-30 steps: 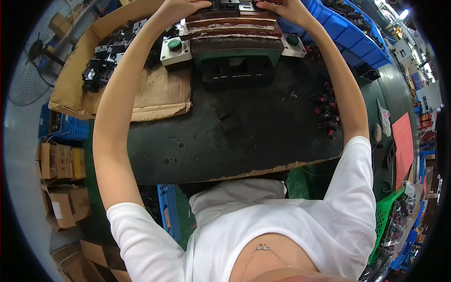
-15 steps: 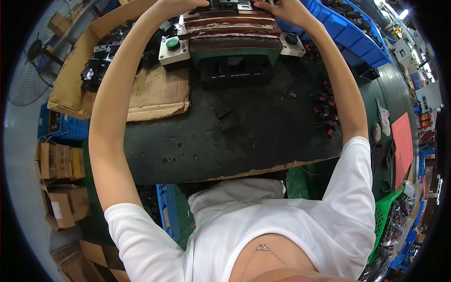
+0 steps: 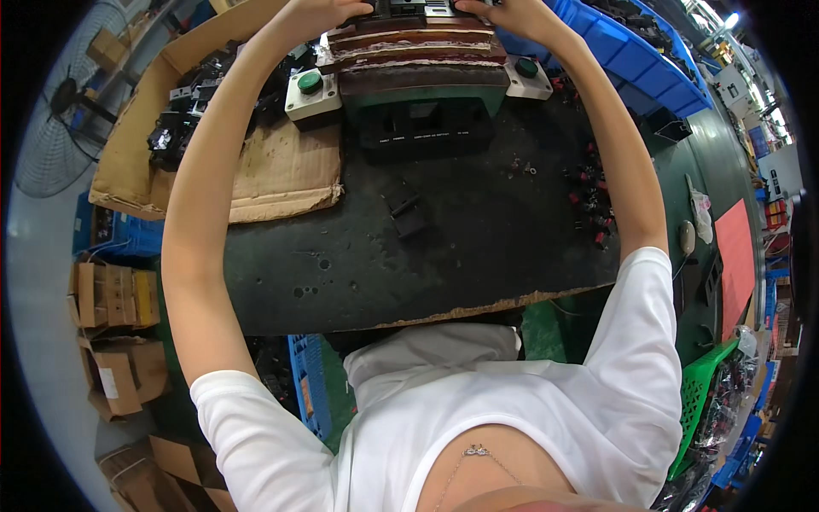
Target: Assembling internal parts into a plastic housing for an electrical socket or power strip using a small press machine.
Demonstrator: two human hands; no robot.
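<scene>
Both arms reach forward to a press-like machine (image 3: 418,77) with layered brown plates and a green base. At the top edge, my left hand (image 3: 328,10) has its thumb stretched toward the left end of a black part (image 3: 399,10) on top of the machine. My right hand (image 3: 512,15) points its thumb toward the other end, beside a pale metal piece (image 3: 439,8). The other fingers of both hands are cut off by the frame, so I cannot tell their grip. A loose black plastic piece (image 3: 408,213) lies on the dark table (image 3: 478,247).
Green push buttons on white boxes (image 3: 310,83) (image 3: 526,68) flank the machine. A carton (image 3: 128,171) of black parts stands left, a blue bin (image 3: 631,64) of parts right. Small red-and-black parts (image 3: 590,192) lie by my right forearm. A flat cardboard piece (image 3: 286,175) lies left.
The whole view has shifted slightly. Both hands stay at the top of the machine, and the loose black piece lies where it was.
</scene>
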